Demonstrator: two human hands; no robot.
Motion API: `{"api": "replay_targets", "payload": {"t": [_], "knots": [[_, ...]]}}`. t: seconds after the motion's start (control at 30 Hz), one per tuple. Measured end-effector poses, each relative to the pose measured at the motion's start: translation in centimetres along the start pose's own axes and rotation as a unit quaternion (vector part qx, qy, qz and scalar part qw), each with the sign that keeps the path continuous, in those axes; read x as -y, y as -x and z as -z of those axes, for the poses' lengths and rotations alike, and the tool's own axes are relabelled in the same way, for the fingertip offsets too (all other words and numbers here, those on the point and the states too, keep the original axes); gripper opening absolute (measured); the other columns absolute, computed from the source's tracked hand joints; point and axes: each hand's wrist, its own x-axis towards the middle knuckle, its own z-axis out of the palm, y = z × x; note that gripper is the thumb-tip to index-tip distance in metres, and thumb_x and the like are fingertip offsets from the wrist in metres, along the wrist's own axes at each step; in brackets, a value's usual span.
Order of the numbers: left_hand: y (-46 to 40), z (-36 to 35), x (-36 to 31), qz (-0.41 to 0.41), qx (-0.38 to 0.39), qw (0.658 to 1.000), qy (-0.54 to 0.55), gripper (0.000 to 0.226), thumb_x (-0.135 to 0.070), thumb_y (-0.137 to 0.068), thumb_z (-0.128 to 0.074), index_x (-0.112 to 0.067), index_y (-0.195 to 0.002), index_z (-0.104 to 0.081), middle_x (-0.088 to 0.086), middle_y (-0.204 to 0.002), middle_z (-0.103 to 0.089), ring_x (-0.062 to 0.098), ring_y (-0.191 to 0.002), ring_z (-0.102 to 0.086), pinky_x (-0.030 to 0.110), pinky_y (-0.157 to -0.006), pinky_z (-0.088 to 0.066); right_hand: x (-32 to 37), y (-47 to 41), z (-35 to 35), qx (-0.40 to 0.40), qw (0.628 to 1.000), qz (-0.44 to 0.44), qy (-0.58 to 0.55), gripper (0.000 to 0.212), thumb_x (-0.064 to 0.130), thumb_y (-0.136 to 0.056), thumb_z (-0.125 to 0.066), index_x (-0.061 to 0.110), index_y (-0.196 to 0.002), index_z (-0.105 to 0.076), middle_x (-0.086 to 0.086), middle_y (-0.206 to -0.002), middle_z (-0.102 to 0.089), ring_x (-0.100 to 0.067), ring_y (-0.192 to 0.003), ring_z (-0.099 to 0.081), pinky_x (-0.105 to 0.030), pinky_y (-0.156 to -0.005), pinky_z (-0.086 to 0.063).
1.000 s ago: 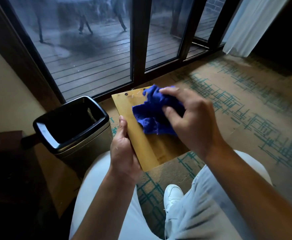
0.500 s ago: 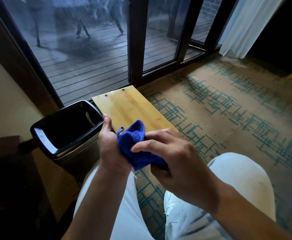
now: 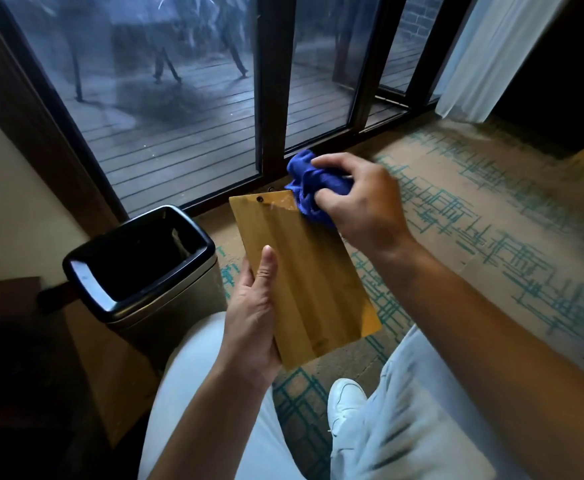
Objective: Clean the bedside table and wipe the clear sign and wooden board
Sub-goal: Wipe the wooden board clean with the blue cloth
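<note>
Fingers (image 3: 249,282) of the left hand (image 3: 252,320) curl behind the flat, rectangular honey-coloured wooden board (image 3: 304,271), thumb pressed flat on its face, holding it above the lap. It looks stiff, light and smooth, best gripped by its near left edge. The right hand (image 3: 363,206) clamps a bunched blue microfibre cloth (image 3: 309,183) against the board's far corner.

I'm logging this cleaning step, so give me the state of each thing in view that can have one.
wooden board: held up, tilted, being wiped at its far corner.
blue cloth: bunched, pressed on the board.
left hand: grips the board's left edge.
right hand: grips the cloth.
trash bin: open, upright.
</note>
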Motion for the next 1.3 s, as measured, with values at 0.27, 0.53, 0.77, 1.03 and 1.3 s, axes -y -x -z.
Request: {"api": "replay_targets", "payload": {"t": [0.27, 0.53, 0.77, 1.03, 1.3], "knots": [[-0.7, 1.7, -1.5, 0.024, 0.015, 0.999, -0.039, 0.034, -0.043, -0.092, -0.055, -0.032, -0.122, -0.064, 0.005, -0.113, -0.076, 0.025, -0.097, -0.075, 0.041, -0.067, -0.061, -0.2, 2.0, -3.7, 0.039, 0.996, 0.019, 0.073, 0.045, 0.016, -0.089, -0.059, 0.018, -0.135, -0.06, -0.002, -0.134, -0.061, -0.021, -0.124, -0.053, -0.032, -0.105, -0.041], [-1.5, 3.4, -3.2, 0.096, 0.032, 0.991, -0.085, 0.061, -0.062, -0.091, -0.047, -0.019, -0.13, -0.064, 0.013, -0.119, -0.073, 0.03, -0.104, -0.073, 0.045, -0.072, -0.061, 1.5, 2.9, -3.5, 0.047, 0.992, 0.069, 0.099, 0.049, 0.005, -0.08, -0.06, 0.016, -0.127, -0.066, -0.008, -0.134, -0.059, -0.025, -0.129, -0.049, -0.037, -0.113, -0.034], [-3.1, 2.6, -4.2, 0.084, 0.04, 0.994, -0.05, 0.056, -0.056, -0.102, -0.033, -0.02, -0.129, -0.067, 0.015, -0.122, -0.071, 0.026, -0.109, -0.071, 0.043, -0.085, -0.061, 3.1, 5.0, -4.0, 0.123, 0.985, 0.111, 0.056, 0.044, 0.002, -0.075, -0.062, 0.015, -0.115, -0.072, -0.007, -0.123, -0.065, -0.025, -0.124, -0.052, -0.037, -0.11, -0.037], [-3.8, 3.2, -4.2, 0.074, 0.053, 0.993, 0.071, 0.094, -0.076, -0.095, -0.017, -0.006, -0.108, -0.078, 0.02, -0.123, -0.069, 0.032, -0.121, -0.064, 0.044, -0.102, -0.047, 3.8, 7.8, -4.8, 0.205, 0.97, 0.117, 0.062, 0.04, 0.011, -0.079, -0.063, 0.02, -0.116, -0.073, 0.001, -0.118, -0.068, -0.023, -0.124, -0.049, -0.043, -0.104, -0.04], [-3.9, 3.2, -4.9, 0.073, -0.047, 0.993, 0.084, 0.046, -0.058, -0.099, -0.042, -0.016, -0.086, -0.054, 0.007, -0.077, -0.054, 0.02, -0.074, -0.06, 0.034, -0.08, -0.052, 3.4, 9.8, -4.1, 0.213, 0.969, 0.112, 0.047, 0.035, 0.008, -0.076, -0.065, 0.023, -0.105, -0.077, 0.009, -0.111, -0.071, -0.019, -0.115, -0.052, -0.042, -0.099, -0.043]]}}
